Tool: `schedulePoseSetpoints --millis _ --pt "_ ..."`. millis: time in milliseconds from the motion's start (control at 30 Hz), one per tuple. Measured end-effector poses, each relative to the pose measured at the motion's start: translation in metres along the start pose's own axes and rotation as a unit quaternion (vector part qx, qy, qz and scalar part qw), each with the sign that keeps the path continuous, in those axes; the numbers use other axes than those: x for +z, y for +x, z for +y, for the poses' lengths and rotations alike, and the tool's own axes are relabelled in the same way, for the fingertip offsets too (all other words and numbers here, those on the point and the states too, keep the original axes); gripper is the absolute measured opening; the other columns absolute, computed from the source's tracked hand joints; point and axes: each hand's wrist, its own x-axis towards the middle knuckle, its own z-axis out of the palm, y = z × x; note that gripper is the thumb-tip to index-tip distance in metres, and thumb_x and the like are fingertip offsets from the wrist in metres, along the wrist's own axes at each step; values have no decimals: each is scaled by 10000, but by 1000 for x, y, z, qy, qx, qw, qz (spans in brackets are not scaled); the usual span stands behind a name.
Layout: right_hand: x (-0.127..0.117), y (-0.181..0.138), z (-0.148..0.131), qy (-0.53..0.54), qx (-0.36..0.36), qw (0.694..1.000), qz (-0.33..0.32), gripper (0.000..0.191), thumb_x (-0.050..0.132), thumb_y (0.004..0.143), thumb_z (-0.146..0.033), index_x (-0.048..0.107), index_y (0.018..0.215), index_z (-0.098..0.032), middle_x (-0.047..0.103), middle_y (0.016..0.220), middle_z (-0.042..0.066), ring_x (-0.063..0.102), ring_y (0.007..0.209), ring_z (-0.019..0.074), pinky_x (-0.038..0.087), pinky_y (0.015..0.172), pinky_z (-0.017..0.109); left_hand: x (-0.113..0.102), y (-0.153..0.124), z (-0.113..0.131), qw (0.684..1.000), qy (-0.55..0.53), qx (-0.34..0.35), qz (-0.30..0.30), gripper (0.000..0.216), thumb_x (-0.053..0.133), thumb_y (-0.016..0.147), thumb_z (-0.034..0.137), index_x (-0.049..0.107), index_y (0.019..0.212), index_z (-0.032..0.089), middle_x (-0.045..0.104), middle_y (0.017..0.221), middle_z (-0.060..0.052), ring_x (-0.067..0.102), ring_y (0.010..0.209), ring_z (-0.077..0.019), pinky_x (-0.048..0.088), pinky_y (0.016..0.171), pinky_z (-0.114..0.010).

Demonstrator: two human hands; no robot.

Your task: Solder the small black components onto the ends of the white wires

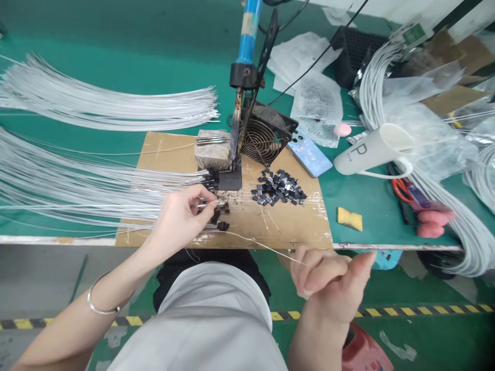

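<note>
Over the cardboard, my left hand (185,211) is closed in a pinch on a wire close to its dark tip, among the black-ended wires. Long white wires (96,185) run in from the left and pass under that hand, their black connectors (222,225) bunched by the fingertips. My right hand (328,273) is in front of the table edge, fingers curled around a thin pale wire (263,246) and thumb stuck out. Beyond the left hand, a soldering iron (247,46) with a blue handle points down at a dark plate (231,180). Small loose black connectors (279,187) lie in a pile.
A wrapped block (212,154) and a fan (263,135) flank the iron tip. A phone (309,152), a white mug (371,149) and a yellow sponge (349,219) are on the right. Another wire bundle (116,105) lies at the back left.
</note>
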Motion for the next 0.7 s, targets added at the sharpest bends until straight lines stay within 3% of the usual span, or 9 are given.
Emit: schedulePoseSetpoints --millis 133,233,367,467,533,600,700 --pt "-1 0 -3 -5 7 1000 22 777 363 1158 -591 881 672 -278 596 406 26 500 364 150 358 389 305 5 6 -4 999 29 30 -32 155 700 848 323 723 758 199 760 684 -17 524 525 -138 392 546 -260" --pt "-2 0 -4 -8 13 1000 24 774 357 1159 -593 880 691 -264 601 403 25 529 372 155 391 400 303 6 7 -1 996 47 57 -56 169 678 879 319 726 783 188 839 880 -50 468 508 -113 391 542 -264" --pt "-6 0 -4 -12 11 1000 22 777 331 1168 -572 880 711 -264 620 412 26 549 372 157 427 415 305 7 9 3 988 85 105 -68 158 666 919 275 746 805 200 859 1004 -56 514 555 -129 464 677 -307" --pt "-7 -1 -4 -17 13 1000 13 773 332 1162 -588 887 725 -275 609 407 24 546 363 161 419 401 306 10 12 0 981 121 142 -50 171 676 937 255 781 807 219 858 1048 -72 681 799 -218 482 923 -401" --pt "-7 -1 -4 -22 19 1000 4 771 328 1158 -597 897 740 -288 609 405 29 533 366 166 406 399 312 12 13 -2 977 141 159 -31 171 685 947 249 812 833 229 849 1145 -90 704 1025 -289 435 1054 -474" --pt "-4 -2 -2 -19 29 999 4 771 317 1160 -591 901 747 -303 615 411 35 515 372 173 390 401 323 13 8 -2 970 161 184 11 172 679 969 249 842 914 239 822 1258 -103 677 1147 -323 416 1102 -512" --pt "0 -5 1 -9 43 999 8 779 296 1163 -577 899 744 -315 636 435 42 504 385 186 388 399 341 10 -12 5 957 156 232 79 215 624 1024 222 838 1046 228 775 1344 -125 701 1130 -294 473 1079 -467"
